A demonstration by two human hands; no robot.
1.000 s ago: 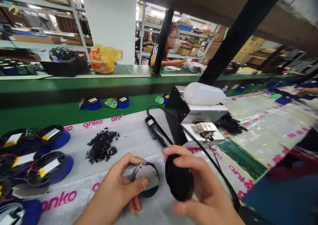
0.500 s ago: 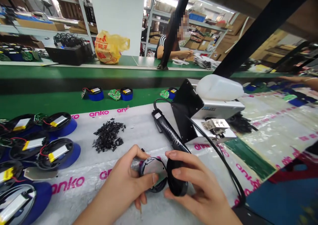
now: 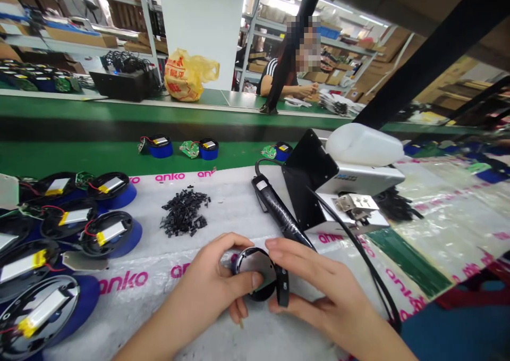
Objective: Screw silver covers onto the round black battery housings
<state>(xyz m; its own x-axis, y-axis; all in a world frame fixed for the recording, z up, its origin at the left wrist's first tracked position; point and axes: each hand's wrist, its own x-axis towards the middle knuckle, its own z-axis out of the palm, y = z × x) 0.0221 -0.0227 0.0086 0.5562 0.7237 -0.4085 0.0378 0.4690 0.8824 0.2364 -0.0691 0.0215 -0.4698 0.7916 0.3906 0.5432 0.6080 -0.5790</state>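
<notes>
My left hand (image 3: 229, 281) is closed around a small round housing (image 3: 261, 265) with a dark rim and a grey disc inside, the thumb pressed on the disc. Against its right edge stands a round black cap (image 3: 283, 286) with white marks on its side, tilted on edge. My right hand (image 3: 314, 284) grips this cap between fingers and thumb. Cap and housing appear to touch at the rim. Behind my hands lies a black wrapped electric screwdriver (image 3: 281, 209). Small black parts (image 3: 185, 212) are heaped to the left.
Blue round units (image 3: 119, 233) with batteries and wires crowd the left side. A metal machine (image 3: 354, 191) with a white plastic bottle (image 3: 364, 144) stands at right, its black cable hanging forward. More units (image 3: 160, 145) sit on the green belt. A person (image 3: 295, 79) works across the bench.
The cap has turned more edge-on, so its marked side now shows. Both hands, with the housing and cap, sit slightly farther right in view, as does the whole scene.
</notes>
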